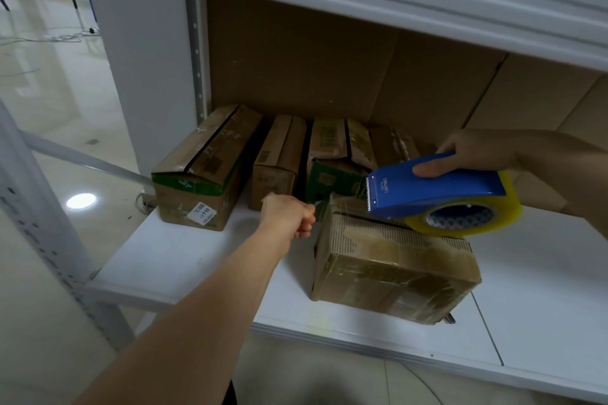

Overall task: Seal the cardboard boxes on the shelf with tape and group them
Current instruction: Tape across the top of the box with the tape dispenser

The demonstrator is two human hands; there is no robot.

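Our left hand (pixel 291 215) is curled, its fingertips pinching the free end of the clear tape (pixel 320 207) just off the left end of the front cardboard box (pixel 391 260). Our right hand (pixel 473 149) is wrapped over the top of the blue tape dispenser (pixel 437 184), thumb along its near side, with the yellowish tape roll (pixel 467 217) resting on the box's top near the open seam (pixel 368 219). The serrated blade points left, toward the pinching hand, and the strip between blade and fingers is short and hard to make out.

The box sits on the white shelf (pixel 184 260), near the front edge and well apart from the row of four boxes (pixel 279 154) at the back, beside the left upright. The largest box of that row (pixel 204 168) shows a dark gap along its top.

We judge several risks from here. The tape end is held clear of the cardboard, so it may fold and stick to itself or to our fingers before it is pressed down. If the dispenser is drawn right along a line off the seam, the flaps would stay unsealed. Nothing braces the box, so the pull could slide it along the smooth shelf or toward the front edge. The upper shelf hangs low over the work and limits how high the dispenser can be lifted to cut.
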